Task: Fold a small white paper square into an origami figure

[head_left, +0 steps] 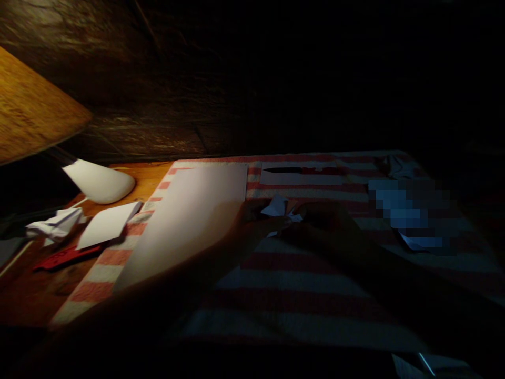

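In dim light, my left hand (255, 215) and my right hand (321, 217) are close together over the striped cloth. Between them is a small piece of folded white paper (277, 206), with creased flaps sticking out in several directions. Fingers of both hands are closed about it, though shadow hides most of the grip. A large sheet of white paper (189, 216) lies flat on the left, partly under my left forearm. Just beyond my hands, a knife (290, 170) with a dark blade and a reddish handle rests on a smaller white sheet (276, 180).
A lamp (102, 181) with a white base and yellowish shade stands at left. Near it are crumpled-looking folded paper (55, 225), a white folded sheet (108, 226) and a red flat object (65, 258). A pixelated bluish patch covers something at right. A dark wall rises behind.
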A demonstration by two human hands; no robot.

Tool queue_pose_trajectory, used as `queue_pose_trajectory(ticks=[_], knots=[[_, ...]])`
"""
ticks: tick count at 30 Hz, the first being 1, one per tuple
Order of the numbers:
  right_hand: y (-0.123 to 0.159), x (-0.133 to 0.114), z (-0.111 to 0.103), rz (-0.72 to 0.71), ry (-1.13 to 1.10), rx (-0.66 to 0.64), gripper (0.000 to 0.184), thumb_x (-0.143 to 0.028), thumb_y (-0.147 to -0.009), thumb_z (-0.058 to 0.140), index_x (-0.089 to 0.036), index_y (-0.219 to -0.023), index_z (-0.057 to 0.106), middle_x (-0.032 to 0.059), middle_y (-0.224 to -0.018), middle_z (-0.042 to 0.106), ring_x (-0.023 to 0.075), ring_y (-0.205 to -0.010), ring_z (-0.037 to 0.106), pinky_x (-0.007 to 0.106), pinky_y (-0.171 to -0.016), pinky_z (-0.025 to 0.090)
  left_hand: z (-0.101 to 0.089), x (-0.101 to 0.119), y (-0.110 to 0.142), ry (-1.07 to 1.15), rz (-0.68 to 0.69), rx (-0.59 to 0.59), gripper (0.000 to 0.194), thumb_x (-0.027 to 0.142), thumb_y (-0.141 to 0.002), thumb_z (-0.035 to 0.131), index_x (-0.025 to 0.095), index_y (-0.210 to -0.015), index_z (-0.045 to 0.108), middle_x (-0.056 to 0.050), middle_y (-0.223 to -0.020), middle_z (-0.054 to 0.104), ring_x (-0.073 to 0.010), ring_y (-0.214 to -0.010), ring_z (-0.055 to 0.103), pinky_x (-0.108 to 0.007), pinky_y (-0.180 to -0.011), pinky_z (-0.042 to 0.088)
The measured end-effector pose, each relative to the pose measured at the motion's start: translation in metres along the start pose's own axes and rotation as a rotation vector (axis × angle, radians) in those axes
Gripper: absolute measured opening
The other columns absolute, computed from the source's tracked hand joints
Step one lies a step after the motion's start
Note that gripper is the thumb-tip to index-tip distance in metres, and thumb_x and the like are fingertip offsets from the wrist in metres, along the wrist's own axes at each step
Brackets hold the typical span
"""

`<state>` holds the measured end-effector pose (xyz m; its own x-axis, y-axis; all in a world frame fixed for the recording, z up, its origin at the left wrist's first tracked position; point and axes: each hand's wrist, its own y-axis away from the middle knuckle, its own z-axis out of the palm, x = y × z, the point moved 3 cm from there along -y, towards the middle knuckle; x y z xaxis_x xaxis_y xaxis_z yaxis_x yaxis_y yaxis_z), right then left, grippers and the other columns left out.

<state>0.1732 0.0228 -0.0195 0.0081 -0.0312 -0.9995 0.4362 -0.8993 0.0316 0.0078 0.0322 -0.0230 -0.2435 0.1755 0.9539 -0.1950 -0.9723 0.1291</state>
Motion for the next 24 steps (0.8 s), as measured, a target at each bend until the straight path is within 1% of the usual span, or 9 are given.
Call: queue_pose_trajectory(ticks=[4,9,11,13,15,16,19,21,24], knots=[[-0.01,0.008,-0.004,0.011,-0.085,-0.007,0.028,-0.039,-0.079,0.083,-0.015,-0.074,0.069,0.0019,-0.073,0.065,0.0115,-0.063,0.054,0.026,-0.057,0.04,-0.007,0.002,-0.009,-0.065,0.033,-0.029,0.021,0.018,-0.057,0.09,0.013,-0.07,0.074,0.0,-0.064,0.069,-0.0092,-0.056,0.059,-0.019,-0.054,0.044],[-0.017,0.012,-0.004,-0.01,-0.195,-0.031,0.033,-0.04,-0.073,0.087,-0.016,-0.067,0.066,0.0029,-0.073,0.067,0.0137,-0.066,0.059,0.029,-0.063,0.044,-0.009,0.001,-0.018,-0.113,0.087,-0.099,0.023,0.022,-0.059,0.09,0.012,-0.065,0.07,0.001,-0.061,0.063,-0.0093,-0.056,0.055,-0.02,-0.053,0.041],[-0.018,0.014,-0.003,0.003,-0.204,0.008,0.032,-0.039,-0.072,0.087,-0.016,-0.068,0.065,0.0036,-0.075,0.068,0.0136,-0.065,0.059,0.029,-0.062,0.044,-0.009,0.0,-0.021,-0.117,0.099,-0.098,0.024,0.023,-0.059,0.09,0.012,-0.066,0.07,0.001,-0.061,0.063,-0.0094,-0.056,0.055,-0.021,-0.053,0.041],[-0.02,0.015,-0.004,-0.009,-0.158,0.066,0.032,-0.041,-0.075,0.084,-0.016,-0.07,0.064,0.0044,-0.076,0.07,0.015,-0.066,0.06,0.03,-0.061,0.045,-0.009,0.0,-0.024,-0.13,0.102,-0.058,0.028,0.027,-0.057,0.091,0.012,-0.071,0.072,0.0,-0.064,0.066,-0.0104,-0.057,0.056,-0.022,-0.054,0.042],[-0.022,0.015,-0.007,-0.043,-0.005,0.172,0.034,-0.046,-0.08,0.077,-0.017,-0.07,0.063,0.0022,-0.069,0.066,0.0147,-0.063,0.058,0.029,-0.06,0.043,-0.011,0.003,-0.027,-0.174,0.109,-0.004,0.034,0.032,-0.055,0.093,0.011,-0.071,0.072,-0.001,-0.063,0.066,-0.0117,-0.057,0.057,-0.023,-0.054,0.043],[-0.023,0.015,-0.008,-0.053,0.044,0.199,0.032,-0.044,-0.079,0.078,-0.016,-0.071,0.065,0.0016,-0.067,0.065,0.0141,-0.062,0.056,0.028,-0.059,0.041,-0.012,0.005,-0.029,-0.193,0.118,0.008,0.035,0.033,-0.054,0.093,0.011,-0.07,0.071,-0.002,-0.063,0.067,-0.0122,-0.057,0.057,-0.023,-0.054,0.043],[-0.029,0.013,-0.012,-0.087,0.098,0.234,0.026,-0.04,-0.078,0.077,-0.016,-0.072,0.068,0.0023,-0.068,0.066,0.0147,-0.062,0.055,0.028,-0.058,0.039,-0.015,0.015,-0.038,-0.231,0.152,0.012,0.037,0.034,-0.052,0.095,0.011,-0.065,0.069,-0.001,-0.058,0.065,-0.0118,-0.055,0.055,-0.023,-0.052,0.041],[-0.036,0.012,-0.016,-0.103,0.091,0.237,0.023,-0.037,-0.078,0.076,-0.016,-0.071,0.068,0.003,-0.068,0.067,0.0155,-0.063,0.056,0.029,-0.06,0.041,-0.017,0.022,-0.048,-0.244,0.169,0.007,0.036,0.032,-0.051,0.095,0.011,-0.062,0.068,-0.001,-0.055,0.064,-0.0112,-0.054,0.054,-0.023,-0.052,0.041],[-0.047,0.014,-0.022,-0.128,0.025,0.255,0.015,-0.03,-0.071,0.074,-0.017,-0.072,0.067,0.0035,-0.076,0.069,0.0181,-0.073,0.061,0.032,-0.071,0.047,-0.018,0.026,-0.063,-0.227,0.176,-0.014,0.038,0.036,-0.053,0.094,0.011,-0.063,0.068,-0.002,-0.058,0.066,-0.0126,-0.055,0.058,-0.026,-0.056,0.046]])
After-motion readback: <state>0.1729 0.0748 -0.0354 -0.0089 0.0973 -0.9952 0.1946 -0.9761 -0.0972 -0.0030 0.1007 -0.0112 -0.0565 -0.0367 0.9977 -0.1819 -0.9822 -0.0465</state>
